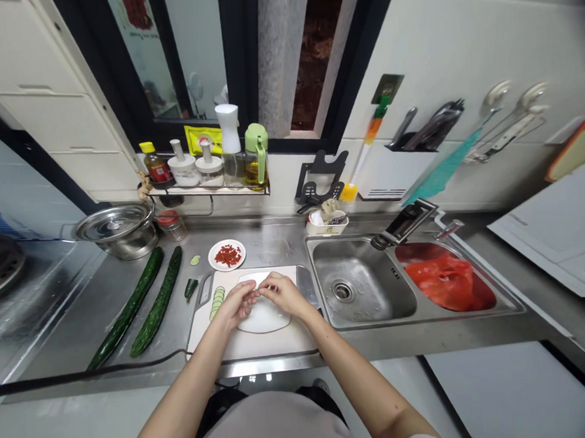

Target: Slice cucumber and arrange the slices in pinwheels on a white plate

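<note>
My left hand [238, 303] is above a white plate [264, 322], palm partly turned up, with its fingers curled and close together. My right hand [282, 293] meets it there, thumb and fingertips pinched. Whatever is between the fingers is too small to make out. Under the plate lies a cutting board [201, 342] with a grey edge. On the board's left, a row of cucumber slices [217, 301] overlaps beside my left hand. A small white dish [227, 255] of red berry-like pieces [227, 255] stands just behind the board.
Two long cucumbers [128, 307] [159, 302] lie to the left, near a cut cucumber end [190, 289]. A lidded steel pot [123, 231] and a red-lidded jar [171, 225] stand behind. At right are a sink [362, 287] and a red bag [444, 282]. A dark cable [83, 374] runs along the front edge.
</note>
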### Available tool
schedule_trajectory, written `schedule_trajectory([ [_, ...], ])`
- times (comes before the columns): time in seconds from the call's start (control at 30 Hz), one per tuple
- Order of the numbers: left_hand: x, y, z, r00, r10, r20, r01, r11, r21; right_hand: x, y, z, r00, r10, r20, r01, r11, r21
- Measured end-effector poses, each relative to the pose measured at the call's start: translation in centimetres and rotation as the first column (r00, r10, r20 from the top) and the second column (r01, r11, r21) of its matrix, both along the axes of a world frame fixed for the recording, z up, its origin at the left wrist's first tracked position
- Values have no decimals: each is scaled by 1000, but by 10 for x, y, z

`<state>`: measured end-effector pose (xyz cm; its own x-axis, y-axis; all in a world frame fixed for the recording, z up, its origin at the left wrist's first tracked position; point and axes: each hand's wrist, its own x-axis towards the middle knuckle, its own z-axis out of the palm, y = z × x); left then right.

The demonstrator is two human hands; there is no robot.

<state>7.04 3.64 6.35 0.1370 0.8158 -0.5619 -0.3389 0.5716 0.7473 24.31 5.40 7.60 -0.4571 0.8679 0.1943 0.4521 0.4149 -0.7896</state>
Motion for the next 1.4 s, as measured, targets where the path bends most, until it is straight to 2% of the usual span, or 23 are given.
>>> schedule_trajectory([
  [0.2,1,6,-13,998,51,35,-50,999,-9,2,3,-5,997,7,74,-11,999,47],
  [0.37,4,10,-22,994,111,11,-112,988,105,-2,7,-20,996,-58,64,56,998,38],
  [0.5,7,13,-27,990,132,-58,-120,978,170,-6,12,-39,994,-106,-1,106,994,-41],
  [0.67,10,20,-41,979,124,-164,-89,974,208,-8,20,-61,986,-157,-63,138,961,-238],
  [0.83,14,37,-66,952,169,-256,-102,962,254,-11,32,-75,975,-219,44,222,922,-317],
  [0.9,16,46,-76,919,173,-354,-68,954,292,-13,38,-78,963,-240,120,266,912,-311],
  [1.0,18,57,-87,800,134,-585,69,948,310,-16,45,-82,933,-267,240,327,909,-259],
  [1.07,17,62,-90,733,112,-671,130,945,300,-18,49,-84,909,-282,307,356,909,-218],
  [1.3,17,65,-87,625,80,-777,224,935,277,-22,50,-88,859,-320,400,412,895,-170],
  [1.4,17,63,-81,497,52,-866,337,908,248,-24,47,-86,839,-327,435,430,888,-163],
])
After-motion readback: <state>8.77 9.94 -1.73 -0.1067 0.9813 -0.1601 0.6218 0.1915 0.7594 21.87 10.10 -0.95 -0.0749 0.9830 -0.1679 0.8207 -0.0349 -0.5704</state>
